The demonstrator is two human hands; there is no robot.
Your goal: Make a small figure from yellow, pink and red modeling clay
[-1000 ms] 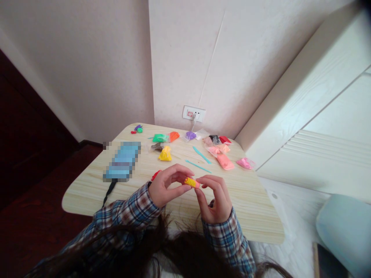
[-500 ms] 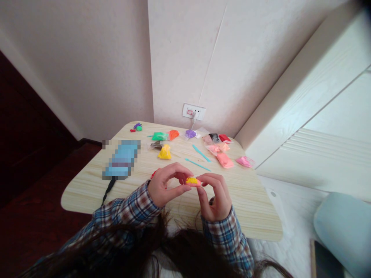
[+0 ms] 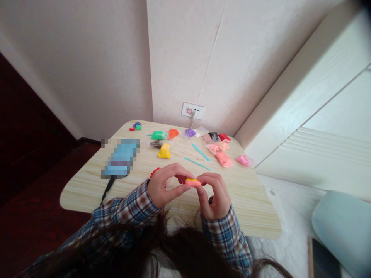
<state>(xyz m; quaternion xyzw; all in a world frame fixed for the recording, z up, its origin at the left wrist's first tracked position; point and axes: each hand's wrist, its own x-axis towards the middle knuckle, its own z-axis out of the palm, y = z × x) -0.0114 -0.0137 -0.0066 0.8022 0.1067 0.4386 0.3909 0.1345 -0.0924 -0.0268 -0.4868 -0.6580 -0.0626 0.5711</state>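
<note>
Above pale wood-grain tabletop (image 3: 243,200), both hands' grip pinches a small pink piece (image 3: 193,183), yellow-topped and elongated.

We're in what looks like a home, a corner of a lived-in room. There's a small pale wood-grain tabletop with rounded corners (image 3: 246,204) pulled up near a plain off-white wall (image 3: 185,58), and low on that wall sits a white rectangular power socket (image 3: 193,111) with a plug in it. Over to the right, a cream wood-grain panelled furniture front (image 3: 333,127) rises at a slant, and below it spreads a white quilted-looking surface (image 3: 290,208) carrying a rounded pale-blue object (image 3: 344,227). On the left, dark reddish-brown flooring (image 3: 37,227) shows, with a dark skirting strip (image 3: 88,141) running along the wall's foot.
</note>
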